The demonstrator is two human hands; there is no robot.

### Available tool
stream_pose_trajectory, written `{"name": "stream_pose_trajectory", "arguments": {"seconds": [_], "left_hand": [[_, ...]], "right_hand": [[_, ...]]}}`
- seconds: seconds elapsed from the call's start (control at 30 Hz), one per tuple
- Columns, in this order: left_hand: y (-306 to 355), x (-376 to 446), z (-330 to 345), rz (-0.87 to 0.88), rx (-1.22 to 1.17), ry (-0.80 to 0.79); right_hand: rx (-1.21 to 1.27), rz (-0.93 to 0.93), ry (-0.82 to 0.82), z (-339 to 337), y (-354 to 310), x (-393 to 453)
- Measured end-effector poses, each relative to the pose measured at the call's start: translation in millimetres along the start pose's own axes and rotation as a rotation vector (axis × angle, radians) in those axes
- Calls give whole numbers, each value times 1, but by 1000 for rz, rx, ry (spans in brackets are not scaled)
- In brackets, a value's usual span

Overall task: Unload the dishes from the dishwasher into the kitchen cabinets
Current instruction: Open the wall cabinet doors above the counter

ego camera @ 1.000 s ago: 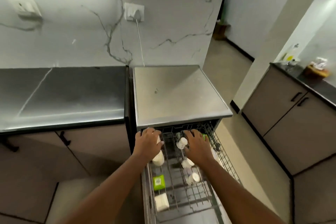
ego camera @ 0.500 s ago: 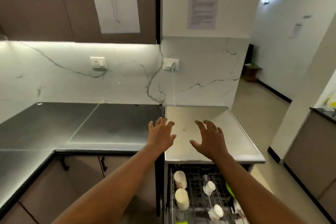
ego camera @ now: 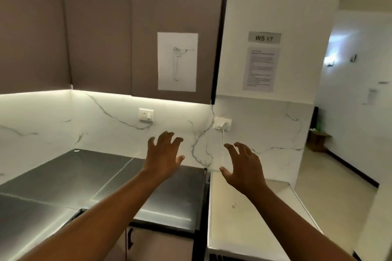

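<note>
I face the cabinets [ego camera: 101,27], doors closed, above the counter [ego camera: 63,180]. Both hands hang empty in front of the backsplash: left hand [ego camera: 164,154] and right hand [ego camera: 241,167], fingers spread. The dishwasher [ego camera: 250,218] shows only its top; its dishes are out of view. I'd open a door first, probably by its lower edge, before lifting anything. The sign [ego camera: 264,37] reads "WS 17"; the sheet below is illegible.

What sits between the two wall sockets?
Only bare marble backsplash between the left socket and the plugged-in right socket, in the head view.
</note>
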State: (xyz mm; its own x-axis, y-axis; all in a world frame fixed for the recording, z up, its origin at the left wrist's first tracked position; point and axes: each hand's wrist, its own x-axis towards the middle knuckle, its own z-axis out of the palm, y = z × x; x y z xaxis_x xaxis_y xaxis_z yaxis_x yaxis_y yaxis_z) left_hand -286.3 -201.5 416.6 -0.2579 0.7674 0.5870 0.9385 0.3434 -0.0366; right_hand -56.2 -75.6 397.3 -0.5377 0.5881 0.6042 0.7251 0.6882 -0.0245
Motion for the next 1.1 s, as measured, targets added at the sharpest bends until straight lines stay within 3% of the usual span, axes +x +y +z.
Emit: {"name": "stream_pose_trajectory", "arguments": {"seconds": [0.23, 0.4, 0.63, 0.83, 0.97, 1.1], "left_hand": [[-87, 29, -7, -85, -56, 56], [-173, 59, 8, -177, -236, 19], [-284, 108, 23, -248, -293, 55], [-320, 130, 56, -297, -571, 7], [-331, 130, 94, -312, -784, 125], [-343, 142, 133, -375, -872, 48]], "right_hand": [[20, -50, 122, 9, -83, 72], [16, -72, 113, 45, -156, 131], [17, -50, 146, 90, -231, 203], [-13, -47, 139, 116, -262, 242], [-36, -67, 124, 141, -273, 267], [-41, -69, 132, 175, -276, 292]]}}
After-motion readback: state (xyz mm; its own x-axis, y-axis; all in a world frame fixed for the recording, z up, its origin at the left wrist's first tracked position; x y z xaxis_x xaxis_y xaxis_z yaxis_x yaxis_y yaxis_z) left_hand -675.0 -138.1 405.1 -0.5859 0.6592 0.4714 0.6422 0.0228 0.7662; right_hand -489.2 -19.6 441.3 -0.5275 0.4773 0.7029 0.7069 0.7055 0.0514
